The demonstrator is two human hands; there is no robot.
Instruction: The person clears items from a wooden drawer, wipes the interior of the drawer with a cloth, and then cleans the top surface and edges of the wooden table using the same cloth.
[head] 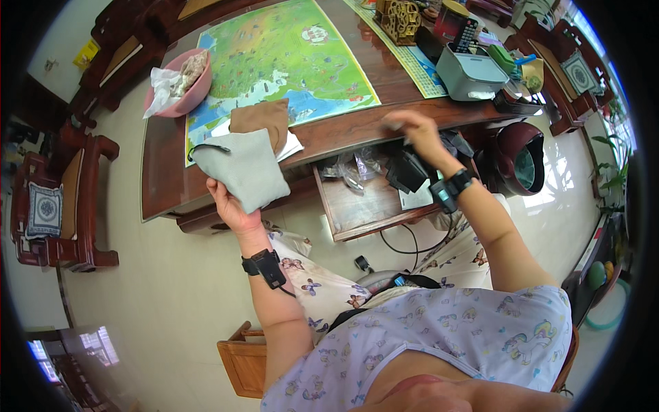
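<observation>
My left hand (234, 208) grips a light grey drawstring pouch (244, 162) from below, with its dark cord hanging at the left corner. Behind it a brown pouch (262, 121) lies on white paper (290, 146) at the table's front edge. My right hand (417, 134), blurred, hovers over the back of an open wooden drawer (355, 211); whether its fingers hold anything cannot be made out. Under that hand sit a black object (406, 170), clear plastic packaging (360, 165) and a pale sheet (418, 196) inside the drawer.
A pink basin (198, 95) with crumpled tissue stands on the table's left, partly over an illustrated map (288, 51). To the right are a grey-blue storage box (471, 72) with a remote control (466, 36). A dark red bin (507, 159) stands beside the drawer.
</observation>
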